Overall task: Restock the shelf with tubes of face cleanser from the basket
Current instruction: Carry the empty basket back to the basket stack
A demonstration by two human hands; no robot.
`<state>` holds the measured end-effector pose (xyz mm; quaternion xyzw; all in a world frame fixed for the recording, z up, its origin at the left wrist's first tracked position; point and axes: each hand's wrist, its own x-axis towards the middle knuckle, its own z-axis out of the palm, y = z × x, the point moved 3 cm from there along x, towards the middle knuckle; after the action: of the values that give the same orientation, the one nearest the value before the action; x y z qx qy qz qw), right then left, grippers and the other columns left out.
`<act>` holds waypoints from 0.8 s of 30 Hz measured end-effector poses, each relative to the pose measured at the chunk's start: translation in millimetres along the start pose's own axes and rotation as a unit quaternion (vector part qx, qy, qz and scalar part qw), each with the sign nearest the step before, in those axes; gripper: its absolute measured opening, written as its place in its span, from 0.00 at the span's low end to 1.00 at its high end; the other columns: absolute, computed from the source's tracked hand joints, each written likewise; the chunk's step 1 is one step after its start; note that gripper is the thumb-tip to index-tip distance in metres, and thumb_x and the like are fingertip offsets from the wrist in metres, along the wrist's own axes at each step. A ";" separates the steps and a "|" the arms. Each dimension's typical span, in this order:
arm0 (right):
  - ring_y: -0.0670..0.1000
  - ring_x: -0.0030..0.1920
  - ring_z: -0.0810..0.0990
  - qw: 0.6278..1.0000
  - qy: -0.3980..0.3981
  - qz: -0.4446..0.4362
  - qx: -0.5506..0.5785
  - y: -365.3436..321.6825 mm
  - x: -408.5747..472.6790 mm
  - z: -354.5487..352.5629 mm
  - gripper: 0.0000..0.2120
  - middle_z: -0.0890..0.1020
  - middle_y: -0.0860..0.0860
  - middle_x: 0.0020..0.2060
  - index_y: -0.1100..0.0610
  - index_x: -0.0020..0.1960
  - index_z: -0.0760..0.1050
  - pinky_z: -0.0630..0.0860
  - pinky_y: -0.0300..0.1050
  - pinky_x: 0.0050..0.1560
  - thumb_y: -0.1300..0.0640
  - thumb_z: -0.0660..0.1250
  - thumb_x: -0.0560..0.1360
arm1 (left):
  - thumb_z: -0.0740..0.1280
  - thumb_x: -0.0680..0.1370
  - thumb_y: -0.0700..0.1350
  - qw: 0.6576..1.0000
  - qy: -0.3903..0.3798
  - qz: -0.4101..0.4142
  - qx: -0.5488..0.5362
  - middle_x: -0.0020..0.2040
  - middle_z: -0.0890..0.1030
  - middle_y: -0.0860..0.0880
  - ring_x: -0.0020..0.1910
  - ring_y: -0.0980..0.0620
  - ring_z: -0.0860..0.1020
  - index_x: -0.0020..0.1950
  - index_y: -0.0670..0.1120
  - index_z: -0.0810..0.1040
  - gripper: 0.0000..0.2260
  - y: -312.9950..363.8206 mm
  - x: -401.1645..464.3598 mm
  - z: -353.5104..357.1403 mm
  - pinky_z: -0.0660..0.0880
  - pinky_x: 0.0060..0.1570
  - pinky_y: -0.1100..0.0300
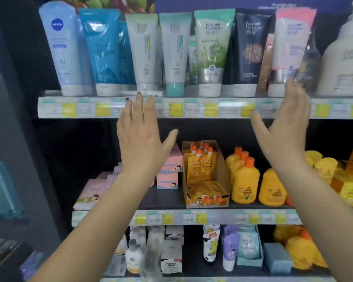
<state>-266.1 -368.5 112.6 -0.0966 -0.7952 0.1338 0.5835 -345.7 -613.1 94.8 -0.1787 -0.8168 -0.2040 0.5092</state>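
One NIVEA tube (pixel 58 47), empty hands nearby.

The head view faces the shelf (pixel 143 107) straight on, close up, angled slightly downward.

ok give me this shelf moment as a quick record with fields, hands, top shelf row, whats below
left hand: left hand open, fingers straight, raised in front of the top shelf edge, holding nothing
right hand: right hand open, fingertips near the base of the pink tube; contact cannot be told
top shelf row: upright tubes on their caps, including a pale blue Nivea tube, a green tube and a black tube
shelf below: yellow bottles and a cardboard display box
basket: not in view
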 end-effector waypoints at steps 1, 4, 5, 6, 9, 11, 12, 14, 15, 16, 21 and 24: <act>0.59 0.74 0.53 1.000 -0.023 -0.001 0.006 -4.2 -15.4 3.6 0.35 0.57 0.60 0.74 0.62 0.75 0.52 0.51 0.57 0.74 0.49 0.63 0.76 | 0.61 0.72 0.59 1.000 -0.009 0.002 -0.001 0.71 0.66 0.38 0.70 0.36 0.63 0.71 0.40 0.63 0.34 4.2 -13.3 2.0 0.62 0.66 0.40; 0.59 0.74 0.54 0.997 -0.082 -0.004 0.017 -11.9 -64.3 17.7 0.36 0.59 0.60 0.73 0.63 0.75 0.53 0.52 0.60 0.73 0.48 0.62 0.74 | 0.59 0.72 0.60 0.999 -0.044 0.010 -0.003 0.71 0.66 0.39 0.71 0.37 0.63 0.72 0.41 0.62 0.34 12.9 -54.8 11.0 0.59 0.67 0.39; 0.59 0.74 0.55 0.995 -0.101 -0.004 0.019 -13.0 -82.0 23.0 0.36 0.60 0.60 0.73 0.63 0.75 0.53 0.53 0.61 0.73 0.47 0.62 0.74 | 0.59 0.72 0.60 0.998 -0.056 0.012 -0.007 0.72 0.66 0.40 0.71 0.38 0.62 0.72 0.42 0.62 0.34 14.0 -69.3 14.0 0.58 0.67 0.39; 0.59 0.74 0.56 0.992 -0.124 -0.003 0.020 -13.2 -100.9 28.6 0.36 0.60 0.60 0.73 0.63 0.75 0.54 0.54 0.61 0.73 0.47 0.61 0.73 | 0.59 0.72 0.61 0.997 -0.070 0.012 -0.011 0.72 0.65 0.40 0.72 0.38 0.62 0.72 0.42 0.61 0.34 14.6 -84.0 16.4 0.57 0.68 0.39; 0.59 0.73 0.57 0.981 -0.191 -0.007 0.011 -8.1 -161.8 43.7 0.36 0.61 0.60 0.73 0.62 0.75 0.54 0.55 0.61 0.72 0.46 0.61 0.74 | 0.57 0.73 0.61 0.991 -0.133 -0.008 -0.026 0.74 0.62 0.42 0.74 0.40 0.58 0.74 0.43 0.60 0.35 14.4 -126.2 22.2 0.51 0.70 0.41; 0.60 0.72 0.59 0.973 -0.232 -0.010 0.002 -1.8 -200.4 50.1 0.35 0.63 0.60 0.71 0.61 0.74 0.54 0.57 0.62 0.71 0.45 0.59 0.74 | 0.56 0.73 0.61 0.984 -0.171 -0.025 -0.030 0.75 0.61 0.42 0.74 0.40 0.57 0.75 0.43 0.59 0.35 13.7 -152.1 26.6 0.50 0.70 0.41; 0.60 0.71 0.60 0.968 -0.253 -0.008 0.000 1.9 -217.4 51.9 0.35 0.64 0.60 0.71 0.61 0.74 0.55 0.57 0.61 0.71 0.44 0.59 0.74 | 0.56 0.73 0.61 0.982 -0.187 -0.027 -0.026 0.74 0.62 0.42 0.74 0.40 0.57 0.75 0.43 0.59 0.35 14.1 -165.0 29.0 0.50 0.70 0.41; 0.61 0.71 0.61 0.956 -0.295 0.000 -0.001 8.9 -247.1 53.8 0.35 0.65 0.60 0.71 0.61 0.74 0.55 0.54 0.60 0.71 0.46 0.63 0.74 | 0.56 0.73 0.61 0.976 -0.216 -0.029 -0.018 0.74 0.63 0.42 0.73 0.40 0.59 0.74 0.43 0.60 0.34 14.9 -190.5 34.4 0.52 0.69 0.40; 0.62 0.71 0.61 0.949 -0.316 0.002 0.000 11.7 -260.2 53.9 0.36 0.64 0.61 0.71 0.61 0.74 0.55 0.55 0.60 0.71 0.48 0.66 0.73 | 0.57 0.74 0.60 0.972 -0.232 -0.033 -0.017 0.73 0.63 0.42 0.73 0.39 0.59 0.74 0.43 0.60 0.33 14.9 -203.1 37.2 0.53 0.69 0.39; 0.62 0.71 0.62 0.943 -0.333 0.001 0.002 14.1 -271.5 53.6 0.37 0.64 0.61 0.71 0.62 0.74 0.56 0.56 0.62 0.71 0.49 0.67 0.73 | 0.57 0.74 0.60 0.968 -0.247 -0.038 -0.016 0.73 0.63 0.41 0.73 0.39 0.60 0.74 0.43 0.61 0.33 14.9 -215.1 39.8 0.53 0.69 0.39; 0.62 0.69 0.64 0.916 -0.401 -0.011 -0.003 26.3 -322.0 49.2 0.37 0.66 0.62 0.70 0.62 0.73 0.58 0.60 0.65 0.69 0.50 0.69 0.71 | 0.61 0.74 0.57 0.948 -0.313 -0.051 0.007 0.73 0.64 0.41 0.72 0.38 0.61 0.73 0.42 0.62 0.32 14.6 -277.5 54.2 0.54 0.69 0.39; 0.62 0.68 0.66 0.901 -0.434 -0.024 -0.015 34.6 -356.9 44.8 0.38 0.68 0.61 0.68 0.62 0.72 0.60 0.61 0.63 0.69 0.51 0.71 0.69 | 0.65 0.75 0.55 0.924 -0.372 -0.086 0.020 0.74 0.62 0.41 0.73 0.38 0.59 0.74 0.42 0.61 0.32 13.4 -323.1 62.6 0.54 0.69 0.39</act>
<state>-201.6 -450.8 -233.3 -0.0189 -0.9735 0.1368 0.1823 -251.6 -596.6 -220.4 -0.1606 -0.9636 -0.1499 0.1525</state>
